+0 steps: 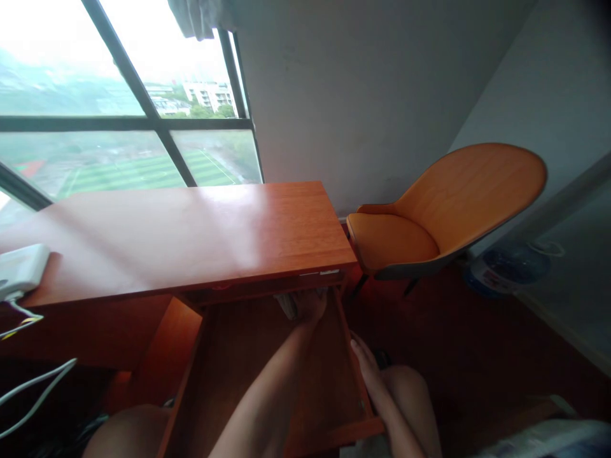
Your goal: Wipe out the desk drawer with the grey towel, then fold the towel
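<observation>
A wooden drawer (238,356) is pulled out from under the desk (191,235). My left hand (311,304) reaches to the back of it, just below the desktop's edge. A light grey cloth (286,305) is bunched under that hand, which presses it against the inside of the drawer. The fingertips are partly lost in shadow. Against the outer right side of the drawer lies my right hand (366,359), its fingers stretched along the wood, holding nothing.
An orange chair (396,235) stands to the right of the desk. Behind it is a large water bottle (510,267) on the floor. A white power strip (21,270) with cables sits at the desk's left end. My knees flank the drawer.
</observation>
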Motion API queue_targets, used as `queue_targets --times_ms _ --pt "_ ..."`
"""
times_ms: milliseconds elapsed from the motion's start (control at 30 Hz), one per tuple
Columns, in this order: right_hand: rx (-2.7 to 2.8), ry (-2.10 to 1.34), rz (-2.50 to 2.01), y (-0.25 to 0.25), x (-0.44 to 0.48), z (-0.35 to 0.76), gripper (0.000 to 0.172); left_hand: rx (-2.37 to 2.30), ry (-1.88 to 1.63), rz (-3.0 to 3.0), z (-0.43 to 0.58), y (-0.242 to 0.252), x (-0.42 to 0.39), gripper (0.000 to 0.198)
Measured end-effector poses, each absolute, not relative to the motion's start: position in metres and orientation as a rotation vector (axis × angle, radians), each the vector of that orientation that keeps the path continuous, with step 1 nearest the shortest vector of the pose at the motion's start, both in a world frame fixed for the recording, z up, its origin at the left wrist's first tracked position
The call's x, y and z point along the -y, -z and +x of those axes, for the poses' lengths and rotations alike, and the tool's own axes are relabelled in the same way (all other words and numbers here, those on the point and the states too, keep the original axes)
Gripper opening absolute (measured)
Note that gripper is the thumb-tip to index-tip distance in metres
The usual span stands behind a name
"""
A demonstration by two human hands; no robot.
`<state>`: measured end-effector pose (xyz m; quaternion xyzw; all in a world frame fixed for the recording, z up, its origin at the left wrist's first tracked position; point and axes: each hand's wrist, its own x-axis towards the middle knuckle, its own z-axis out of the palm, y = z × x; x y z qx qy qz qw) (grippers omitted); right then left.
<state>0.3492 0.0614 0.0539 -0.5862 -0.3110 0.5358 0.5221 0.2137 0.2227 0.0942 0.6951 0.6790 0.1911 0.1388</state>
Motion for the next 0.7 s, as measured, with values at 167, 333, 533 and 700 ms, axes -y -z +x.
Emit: queue_targets --times_ms 167,333,533,700 --pt "0.726 -1.285 -1.411 -0.054 -0.063 0.349 0.052 -1.858 -0.583 1.999 0.225 -0.088 -0.220 0.053" --pt "0.692 -1.275 -1.413 -0.053 -0.063 0.346 0.056 -1.704 -0.630 2.048 0.233 -0.088 -0.193 0.052" --pt "0.708 -1.247 -1.400 -0.048 -0.061 0.348 0.056 -1.373 -0.571 2.149 0.222 -0.094 -0.137 0.078" --pt "0.679 -1.286 -1.409 -0.048 -0.058 0.349 0.054 -1.291 -0.439 2.248 0.212 -0.100 -0.116 0.089"
